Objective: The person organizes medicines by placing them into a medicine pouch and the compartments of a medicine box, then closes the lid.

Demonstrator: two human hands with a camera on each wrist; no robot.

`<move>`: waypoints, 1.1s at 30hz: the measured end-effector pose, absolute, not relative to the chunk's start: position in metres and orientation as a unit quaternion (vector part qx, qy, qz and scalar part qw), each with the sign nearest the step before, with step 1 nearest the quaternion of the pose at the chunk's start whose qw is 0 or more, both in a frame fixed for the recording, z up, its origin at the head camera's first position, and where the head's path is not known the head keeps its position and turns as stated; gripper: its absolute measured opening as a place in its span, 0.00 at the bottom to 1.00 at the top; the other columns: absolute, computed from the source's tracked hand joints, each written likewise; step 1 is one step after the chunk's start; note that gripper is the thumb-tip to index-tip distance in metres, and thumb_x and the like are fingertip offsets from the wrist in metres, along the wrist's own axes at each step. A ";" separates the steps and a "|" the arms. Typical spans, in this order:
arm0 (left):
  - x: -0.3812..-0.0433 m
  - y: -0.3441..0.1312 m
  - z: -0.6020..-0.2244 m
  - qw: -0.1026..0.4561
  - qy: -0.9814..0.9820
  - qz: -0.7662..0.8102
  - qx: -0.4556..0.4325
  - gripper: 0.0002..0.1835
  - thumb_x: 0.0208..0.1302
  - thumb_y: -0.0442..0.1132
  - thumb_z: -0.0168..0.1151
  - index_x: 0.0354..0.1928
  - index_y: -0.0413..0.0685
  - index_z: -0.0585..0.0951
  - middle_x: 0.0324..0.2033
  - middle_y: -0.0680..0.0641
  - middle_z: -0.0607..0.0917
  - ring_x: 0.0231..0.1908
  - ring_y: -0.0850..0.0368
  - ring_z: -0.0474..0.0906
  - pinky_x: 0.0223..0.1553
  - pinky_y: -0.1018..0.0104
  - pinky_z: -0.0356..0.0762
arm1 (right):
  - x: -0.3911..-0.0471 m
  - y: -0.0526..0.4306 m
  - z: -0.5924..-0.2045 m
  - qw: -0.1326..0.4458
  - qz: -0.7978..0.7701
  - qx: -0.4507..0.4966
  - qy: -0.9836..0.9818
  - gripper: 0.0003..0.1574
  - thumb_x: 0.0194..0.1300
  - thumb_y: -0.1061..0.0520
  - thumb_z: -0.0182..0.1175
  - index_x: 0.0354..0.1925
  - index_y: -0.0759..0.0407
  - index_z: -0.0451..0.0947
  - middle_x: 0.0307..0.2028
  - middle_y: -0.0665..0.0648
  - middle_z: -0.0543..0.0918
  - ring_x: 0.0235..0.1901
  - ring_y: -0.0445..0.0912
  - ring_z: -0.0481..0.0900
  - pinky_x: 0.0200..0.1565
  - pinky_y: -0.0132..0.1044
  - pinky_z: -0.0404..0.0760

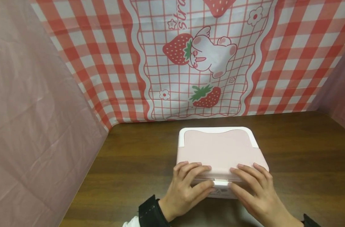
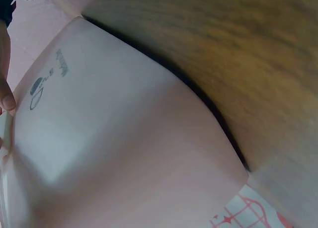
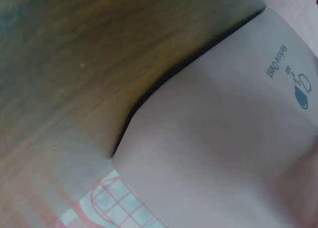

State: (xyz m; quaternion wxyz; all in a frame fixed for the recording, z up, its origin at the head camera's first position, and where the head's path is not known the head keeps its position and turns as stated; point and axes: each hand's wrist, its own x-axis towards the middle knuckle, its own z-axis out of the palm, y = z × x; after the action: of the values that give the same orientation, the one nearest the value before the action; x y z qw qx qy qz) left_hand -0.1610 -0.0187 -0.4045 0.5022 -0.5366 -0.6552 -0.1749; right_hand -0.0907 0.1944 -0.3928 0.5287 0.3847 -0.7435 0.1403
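A pale pink medicine chest (image 1: 218,148) with a white back rim sits lidded on the table, its front toward me. My left hand (image 1: 182,192) grips the left part of its front edge, fingers over the lid and thumb at the small white latch (image 1: 221,183). On the other side my right hand (image 1: 260,192) holds the edge likewise, its thumb also close by the latch. The right wrist view shows the printed front panel (image 3: 213,118) with the words "Medicine Chest". In the left wrist view a thumb (image 2: 7,98) touches the latch area.
Brown wood-grain table (image 1: 127,167) surrounds the chest. Behind it hangs a red-and-white checked cloth (image 1: 113,63) with strawberries and a cartoon animal. A pink cloth (image 1: 42,126) closes off the left side, and another pink cloth (image 1: 338,91) the right.
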 end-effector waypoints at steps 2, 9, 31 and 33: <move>-0.162 -0.019 -0.406 0.503 -0.656 -0.169 -0.537 0.10 0.51 0.51 0.65 0.35 0.60 0.82 0.48 0.47 0.78 0.50 0.51 0.70 0.52 0.53 0.61 | -0.093 0.193 -0.393 0.540 0.139 0.386 -0.735 0.16 0.69 0.52 0.48 0.32 0.59 0.78 0.42 0.66 0.78 0.49 0.59 0.69 0.64 0.49 0.53; -0.164 -0.020 -0.407 0.510 -0.655 -0.146 -0.539 0.09 0.54 0.49 0.60 0.37 0.61 0.80 0.49 0.47 0.78 0.50 0.51 0.70 0.52 0.53 0.61 | -0.097 0.188 -0.391 0.575 0.131 0.386 -0.709 0.14 0.67 0.54 0.50 0.31 0.61 0.77 0.40 0.65 0.79 0.47 0.59 0.72 0.62 0.50 0.57; -0.158 -0.018 -0.400 0.503 -0.671 -0.172 -0.517 0.19 0.53 0.54 0.62 0.43 0.52 0.80 0.47 0.50 0.79 0.47 0.53 0.72 0.48 0.57 0.63 | -0.095 0.183 -0.383 0.573 0.160 0.361 -0.718 0.20 0.63 0.50 0.52 0.36 0.68 0.77 0.36 0.65 0.80 0.42 0.56 0.72 0.61 0.43 0.59; -0.158 -0.018 -0.400 0.499 -0.675 -0.175 -0.514 0.19 0.53 0.54 0.62 0.43 0.52 0.80 0.47 0.50 0.79 0.47 0.53 0.71 0.47 0.58 0.63 | -0.093 0.184 -0.382 0.562 0.163 0.355 -0.729 0.22 0.64 0.49 0.51 0.36 0.68 0.77 0.37 0.65 0.80 0.41 0.57 0.71 0.62 0.42 0.57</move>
State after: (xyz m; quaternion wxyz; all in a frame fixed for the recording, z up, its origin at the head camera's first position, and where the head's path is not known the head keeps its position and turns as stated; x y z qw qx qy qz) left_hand -0.1578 -0.0177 -0.4002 0.4986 -0.5143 -0.6754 -0.1750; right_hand -0.0930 0.1840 -0.3825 0.5618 0.3551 -0.7292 0.1630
